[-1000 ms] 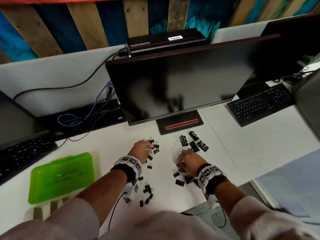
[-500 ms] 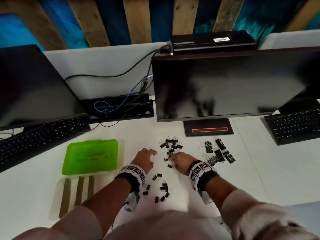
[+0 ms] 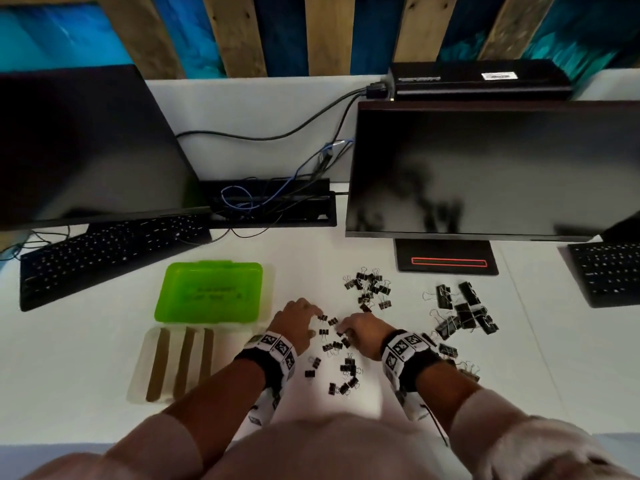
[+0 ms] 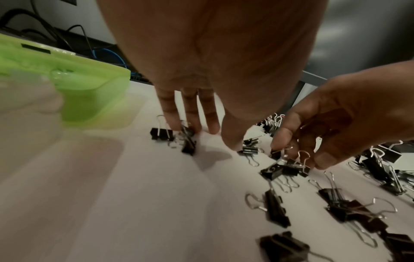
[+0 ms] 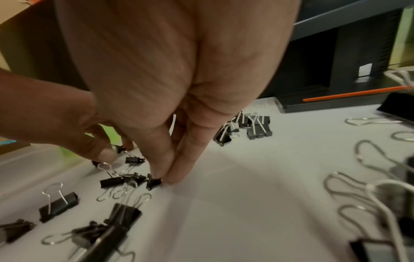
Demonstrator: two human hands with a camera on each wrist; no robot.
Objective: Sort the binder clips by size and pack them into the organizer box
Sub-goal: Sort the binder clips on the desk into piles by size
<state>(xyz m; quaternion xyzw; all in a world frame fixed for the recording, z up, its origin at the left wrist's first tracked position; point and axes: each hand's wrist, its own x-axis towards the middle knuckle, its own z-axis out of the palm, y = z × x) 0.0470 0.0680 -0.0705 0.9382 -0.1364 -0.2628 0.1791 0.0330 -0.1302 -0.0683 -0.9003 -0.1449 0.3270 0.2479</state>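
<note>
Black binder clips lie in loose groups on the white desk: small clips (image 3: 332, 344) between my hands, medium clips (image 3: 369, 287) farther back, large clips (image 3: 464, 313) to the right. The organizer box lies open at the left, with its green lid (image 3: 211, 292) behind its clear divided base (image 3: 180, 362). My left hand (image 3: 317, 318) reaches down with straight fingers, and its fingertips (image 4: 190, 127) touch a small clip (image 4: 188, 141). My right hand (image 5: 167, 177) pinches a small clip (image 5: 154, 182) between thumb and forefinger at the desk surface.
Two dark monitors (image 3: 485, 168) stand at the back with a cable tray (image 3: 270, 202) between them. Keyboards lie at the far left (image 3: 110, 251) and far right (image 3: 609, 271). More clips (image 3: 343, 379) lie near the desk's front edge.
The head view has swung left, bringing the organizer box fully into sight. Both hands have drawn together over the small clips, the right hand coming away from the clips at the lower right.
</note>
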